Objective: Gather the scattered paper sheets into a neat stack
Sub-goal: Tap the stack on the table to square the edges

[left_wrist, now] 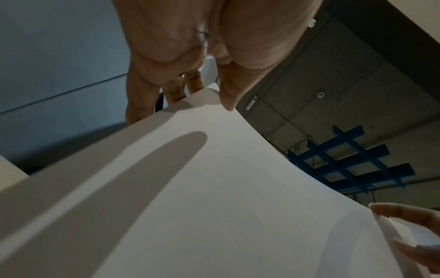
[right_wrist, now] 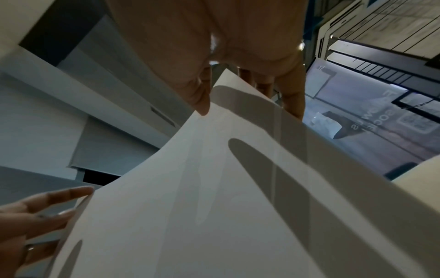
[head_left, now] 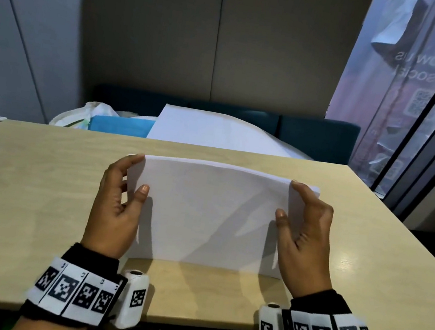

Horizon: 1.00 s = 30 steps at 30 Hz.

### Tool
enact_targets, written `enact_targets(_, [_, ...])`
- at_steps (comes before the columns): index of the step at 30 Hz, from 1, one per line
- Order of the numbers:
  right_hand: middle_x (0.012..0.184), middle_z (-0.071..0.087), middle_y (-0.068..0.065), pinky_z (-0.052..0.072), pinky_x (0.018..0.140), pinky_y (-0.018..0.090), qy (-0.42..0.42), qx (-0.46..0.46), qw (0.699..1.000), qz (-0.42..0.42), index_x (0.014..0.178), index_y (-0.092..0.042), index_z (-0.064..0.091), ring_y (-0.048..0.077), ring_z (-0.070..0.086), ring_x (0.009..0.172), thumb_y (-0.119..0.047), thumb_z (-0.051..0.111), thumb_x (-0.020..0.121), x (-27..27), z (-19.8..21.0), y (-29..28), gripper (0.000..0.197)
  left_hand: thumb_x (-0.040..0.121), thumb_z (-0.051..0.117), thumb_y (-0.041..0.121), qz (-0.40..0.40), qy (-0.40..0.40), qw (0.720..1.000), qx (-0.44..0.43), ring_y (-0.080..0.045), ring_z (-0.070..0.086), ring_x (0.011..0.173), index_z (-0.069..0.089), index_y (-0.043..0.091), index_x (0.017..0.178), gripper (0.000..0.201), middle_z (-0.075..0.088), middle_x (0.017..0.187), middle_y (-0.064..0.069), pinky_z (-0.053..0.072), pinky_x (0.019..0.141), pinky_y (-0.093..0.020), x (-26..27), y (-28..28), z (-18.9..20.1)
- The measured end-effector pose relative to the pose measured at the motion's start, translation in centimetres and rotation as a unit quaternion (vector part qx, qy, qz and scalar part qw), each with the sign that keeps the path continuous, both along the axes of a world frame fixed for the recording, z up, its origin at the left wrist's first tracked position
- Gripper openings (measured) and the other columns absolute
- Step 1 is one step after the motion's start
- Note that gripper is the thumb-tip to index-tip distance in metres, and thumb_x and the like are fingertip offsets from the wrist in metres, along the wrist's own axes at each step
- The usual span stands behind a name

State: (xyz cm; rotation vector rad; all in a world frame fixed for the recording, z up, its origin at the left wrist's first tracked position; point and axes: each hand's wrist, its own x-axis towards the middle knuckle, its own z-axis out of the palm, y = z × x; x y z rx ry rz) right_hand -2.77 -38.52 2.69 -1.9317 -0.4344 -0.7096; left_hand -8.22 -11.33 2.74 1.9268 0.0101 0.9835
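A: Wristbands w/ black-and-white marker squares nearest cam, one per wrist (head_left: 75, 291), both at the near edge of the table (head_left: 25, 193).

B: Hands?

A: Left hand (head_left: 115, 206) on the left short edge of the paper stack (head_left: 209, 214), right hand (head_left: 304, 233) on the right short edge. Both hold it: thumb on the face toward the person, fingers behind.

B: Finger state?

A: Left thumb (head_left: 142, 190) flat on the front, other fingers curled round the edge near the top corner. Right thumb (head_left: 282, 216) same, mirrored. Narrow span each side, just sheet thickness between thumb & fingers. Left wrist view: thumb tip (left_wrist: 227, 101) on the sheet edge, fingers (left_wrist: 138, 101) behind. Right wrist view: thumb (right_wrist: 202, 101) in front, fingers (right_wrist: 294, 101) behind.

B: Paper look?

A: Plain white, blank, landscape. Stands on its long bottom edge on the tabletop, approx mid-table, tilted a bit away from the person. Top edge bows up in the middle. Edges not fully flush: on the right a back sheet (head_left: 314, 191) sticks out past the front one. Finger shadows show thru the sheets. Sheet count: can't tell.

B: Bkgd?

A: Large white board (head_left: 215, 131) behind the table's far edge, blue item (head_left: 121, 126) beside it.
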Motion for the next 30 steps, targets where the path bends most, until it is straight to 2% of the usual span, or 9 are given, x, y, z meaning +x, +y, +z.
enact_targets(2, [0.118,0.034,-0.004,0.027,0.081,-0.010,0.008,0.000,1.000,0.002,0.133,-0.049,0.036,-0.028,0.033,0.104,-0.015,0.055,0.093,-0.1,0.0,0.0,0.055,0.093,0.056,0.009,0.002,-0.004,1.000,0.010,-0.023,0.056,0.113,0.040,0.056,0.121,0.057,0.050,0.132,0.009,0.049,0.094,-0.035,0.1,0.1,-0.1])
enact_targets(5, [0.116,0.032,-0.004,0.027,0.081,-0.010,0.014,0.000,1.000,0.001,0.135,-0.049,0.035,-0.028,0.034,0.102,-0.016,0.052,0.095,-0.1,0.0,0.1,0.055,0.094,0.055,0.012,0.005,0.008,1.000,0.001,-0.019,0.054,0.113,0.036,0.054,0.131,0.059,0.046,0.135,0.008,0.048,0.085,-0.020,0.0,0.1,-0.2])
enact_targets(7, [0.118,0.034,-0.001,0.024,0.085,-0.010,0.000,0.004,1.000,-0.002,0.134,-0.042,0.038,-0.028,0.034,0.103,-0.011,0.051,0.094,-0.2,0.2,0.1,0.052,0.095,0.053,0.014,0.011,0.021,1.000,-0.010,-0.019,0.053,0.114,0.037,0.045,0.137,0.055,0.046,0.137,0.004,0.046,0.087,-0.022,0.1,0.2,-0.3])
enact_targets(9, [0.121,0.035,0.000,0.022,0.088,-0.009,-0.011,0.010,1.000,-0.002,0.132,-0.038,0.039,-0.028,0.033,0.107,-0.006,0.051,0.094,-0.2,0.2,0.3,0.052,0.095,0.052,0.014,0.008,0.018,1.000,-0.014,-0.017,0.055,0.108,0.041,0.046,0.132,0.050,0.049,0.133,0.003,0.047,0.083,-0.018,0.0,0.3,-0.2])
enact_targets(12, [0.123,0.034,-0.002,0.023,0.088,-0.009,-0.009,0.022,1.000,0.004,0.130,-0.040,0.039,-0.030,0.031,0.109,-0.007,0.053,0.093,-0.3,0.1,0.3,0.051,0.094,0.052,0.012,-0.002,0.000,1.000,-0.024,0.002,0.055,0.093,0.039,0.054,0.119,0.051,0.052,0.125,0.006,0.044,0.070,-0.004,-0.1,0.2,-0.1])
enact_targets(16, [0.119,0.035,-0.004,0.028,0.082,-0.009,0.004,0.025,1.000,0.006,0.128,-0.044,0.044,-0.026,0.036,0.104,-0.015,0.056,0.094,-0.5,0.0,0.1,0.047,0.096,0.050,0.017,-0.016,-0.011,0.999,-0.041,0.016,0.054,0.084,0.036,0.052,0.114,0.042,0.051,0.113,0.020,0.045,0.068,-0.002,-0.1,-0.2,0.0])
enact_targets(21, [0.120,0.036,-0.004,0.030,0.082,-0.008,0.002,0.031,0.999,0.004,0.125,-0.044,0.049,-0.023,0.037,0.104,-0.018,0.058,0.092,-0.8,0.2,0.1,0.042,0.092,0.048,0.033,-0.021,-0.018,0.999,-0.037,0.011,0.054,0.085,0.034,0.052,0.114,0.032,0.049,0.111,0.023,0.046,0.068,-0.004,-0.2,-0.4,0.1])
enact_targets(26, [0.126,0.037,0.000,0.026,0.088,-0.007,-0.010,0.041,0.999,-0.007,0.125,-0.041,0.047,-0.022,0.034,0.112,-0.015,0.060,0.090,-0.9,0.2,0.5,0.045,0.092,0.050,0.033,-0.012,-0.027,1.000,-0.011,-0.012,0.055,0.091,0.039,0.049,0.117,0.032,0.052,0.117,0.007,0.044,0.073,-0.005,-0.3,-0.1,-0.2])
enact_targets(30, [0.130,0.036,-0.003,0.030,0.102,0.006,0.000,0.051,0.999,-0.003,0.125,-0.042,0.041,-0.003,0.036,0.128,-0.016,0.060,0.090,-1.3,0.4,0.6,0.047,0.093,0.053,0.032,-0.012,-0.034,0.999,-0.012,-0.018,0.057,0.095,0.037,0.048,0.116,0.032,0.047,0.115,0.027,0.047,0.074,-0.010,-0.2,0.0,-0.3])
